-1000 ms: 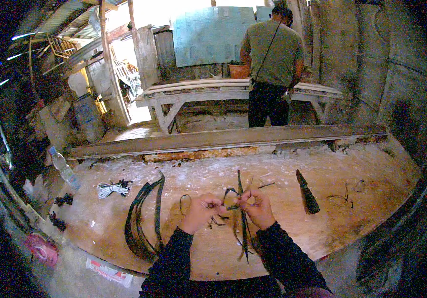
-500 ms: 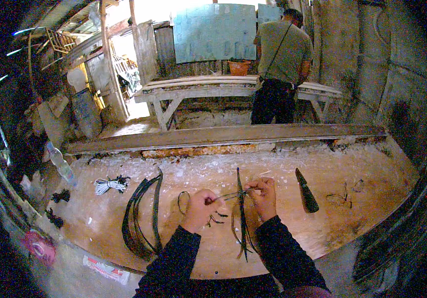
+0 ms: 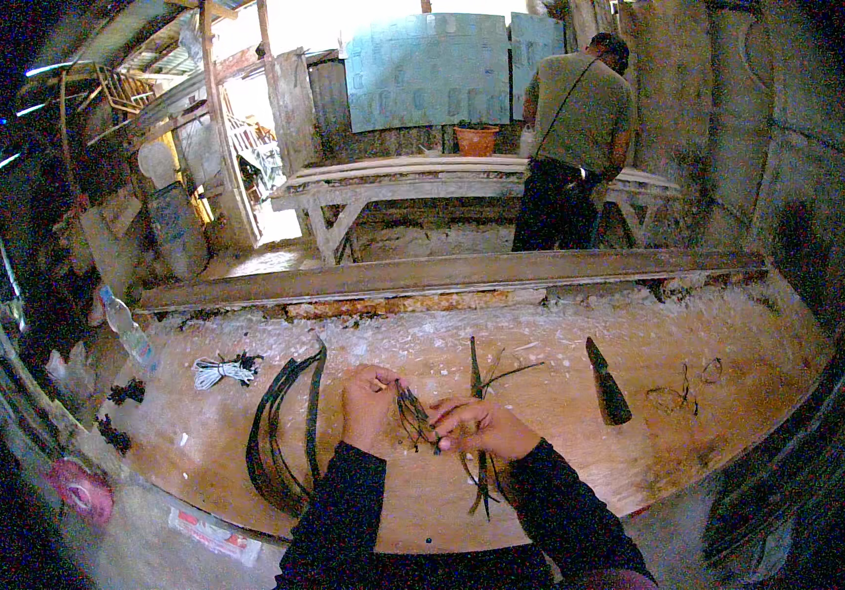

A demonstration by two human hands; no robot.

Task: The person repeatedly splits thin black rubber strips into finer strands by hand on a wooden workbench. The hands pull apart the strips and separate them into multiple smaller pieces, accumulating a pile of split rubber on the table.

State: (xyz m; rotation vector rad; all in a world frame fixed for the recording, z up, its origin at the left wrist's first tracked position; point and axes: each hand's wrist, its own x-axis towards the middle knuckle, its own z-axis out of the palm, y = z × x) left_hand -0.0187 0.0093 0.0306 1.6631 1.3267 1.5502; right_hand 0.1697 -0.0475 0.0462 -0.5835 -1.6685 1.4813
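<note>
My left hand (image 3: 371,405) is closed, pinching the upper ends of a small bunch of thin dark strips (image 3: 408,411) that hangs down over the board. At the bunch's lower end, the fingers and thumb of my right hand (image 3: 489,429) are closed on the strips. Just beyond and partly under that hand lies a bundle of longer dark strips (image 3: 482,472), its far ends fanning out on the wood. Left of my left hand, long black bands (image 3: 267,433) lie in a curve. A dark knife-like tool with a pointed end (image 3: 610,393) rests to the right.
The wooden worktop (image 3: 560,492) holds a tied hank of white cord (image 3: 226,371), dark clumps (image 3: 127,392) and loose thin strips (image 3: 680,396). A clear plastic bottle (image 3: 127,327) leans at the left edge. A person (image 3: 580,118) stands at a far bench (image 3: 403,182) with an orange pot (image 3: 476,140).
My hands have moved left and nearer, away from the longer strip bundle, where they held a strip stretched across it. They now hold the small bunch. The far person has shifted slightly right.
</note>
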